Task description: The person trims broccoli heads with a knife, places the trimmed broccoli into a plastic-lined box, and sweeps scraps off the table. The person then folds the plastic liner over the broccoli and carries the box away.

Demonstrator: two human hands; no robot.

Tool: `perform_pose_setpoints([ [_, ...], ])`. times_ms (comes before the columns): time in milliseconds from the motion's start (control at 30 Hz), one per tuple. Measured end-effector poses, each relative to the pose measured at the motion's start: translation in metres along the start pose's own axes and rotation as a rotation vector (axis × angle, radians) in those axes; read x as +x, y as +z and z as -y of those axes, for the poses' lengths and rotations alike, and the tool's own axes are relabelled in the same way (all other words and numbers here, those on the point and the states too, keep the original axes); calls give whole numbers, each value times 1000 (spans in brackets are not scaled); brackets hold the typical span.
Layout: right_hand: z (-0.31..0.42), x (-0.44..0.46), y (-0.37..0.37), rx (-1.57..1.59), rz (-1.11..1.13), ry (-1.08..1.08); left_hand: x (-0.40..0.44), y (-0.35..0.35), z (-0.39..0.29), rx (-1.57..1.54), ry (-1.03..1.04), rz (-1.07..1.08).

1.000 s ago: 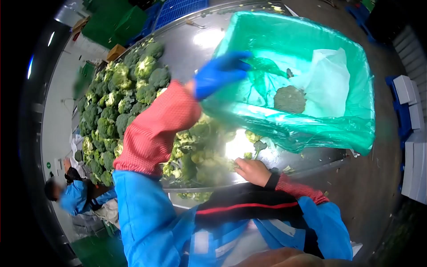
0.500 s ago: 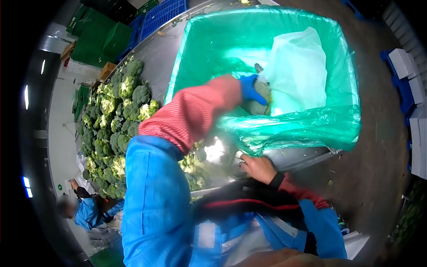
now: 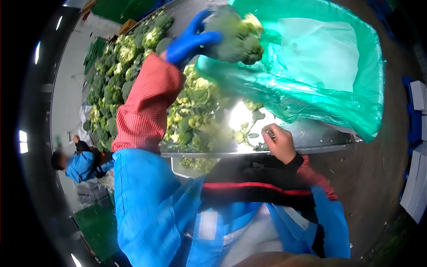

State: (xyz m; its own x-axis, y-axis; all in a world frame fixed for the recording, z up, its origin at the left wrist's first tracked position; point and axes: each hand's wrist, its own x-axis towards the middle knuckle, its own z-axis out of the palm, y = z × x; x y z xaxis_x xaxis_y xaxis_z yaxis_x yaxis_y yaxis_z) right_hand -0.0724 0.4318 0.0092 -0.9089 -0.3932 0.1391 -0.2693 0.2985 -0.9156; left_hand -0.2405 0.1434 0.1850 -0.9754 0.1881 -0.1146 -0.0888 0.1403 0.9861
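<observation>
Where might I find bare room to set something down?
Nearly bare metal table shows right of the right hand, this side of the green liner; another patch lies between the broccoli pile and the gloved left hand. The pile and loose florets crowd the left.

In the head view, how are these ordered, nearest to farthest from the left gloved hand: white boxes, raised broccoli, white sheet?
1. Raised broccoli: touching the left hand.
2. White sheet: rightward, inside the green liner.
3. White boxes: at the far right edge.
</observation>
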Motion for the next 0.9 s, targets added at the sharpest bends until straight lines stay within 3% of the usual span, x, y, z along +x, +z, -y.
perform_pose_setpoints([
  [33, 1, 0, 5, 30, -26, -43, -24, -8, -2, -182, -6, -37],
  [133, 23, 4, 11, 181, -10, -16, -78, -50, 29, -663, 18, 294],
  [200, 25, 11, 24, 317, 22, -25, -115, -46, 68, -816, -43, 154],
  [267, 44, 20, 30, 670, 109, 164, -144, -29, 113, -877, -188, 14],
  [300, 50, 23, 33, 845, 153, 262, -159, -12, 132, -995, -216, 70],
  [367, 32, 22, 48, 869, 237, 314, -177, 20, 164, -1227, -270, 191],
  [433, 32, 22, 49, 845, 151, 439, -178, 40, 180, -963, -397, -35],
  [467, 18, 19, 51, 811, 137, 435, -174, 48, 180, -748, -408, -43],
  [500, 4, 17, 53, 776, 123, 433, -172, 55, 174, -860, -465, -59],
  [567, -7, 19, 56, 525, 63, 390, -174, 71, 165, -808, -403, -106],
  [633, -37, 11, 72, 378, 27, 294, -171, 71, 198, -483, -338, -118],
  [700, -48, 5, 77, 188, 5, 363, -168, 81, 215, -225, -268, -120],
  [767, -34, 10, 62, -13, 81, 471, -161, 89, 213, -361, -314, -175],
  [833, -10, 10, 44, -162, -69, 233, -155, 95, 207, -434, -404, -240],
  [900, -4, 3, 31, -416, -41, 62, -153, 97, 210, -382, -439, -270],
])
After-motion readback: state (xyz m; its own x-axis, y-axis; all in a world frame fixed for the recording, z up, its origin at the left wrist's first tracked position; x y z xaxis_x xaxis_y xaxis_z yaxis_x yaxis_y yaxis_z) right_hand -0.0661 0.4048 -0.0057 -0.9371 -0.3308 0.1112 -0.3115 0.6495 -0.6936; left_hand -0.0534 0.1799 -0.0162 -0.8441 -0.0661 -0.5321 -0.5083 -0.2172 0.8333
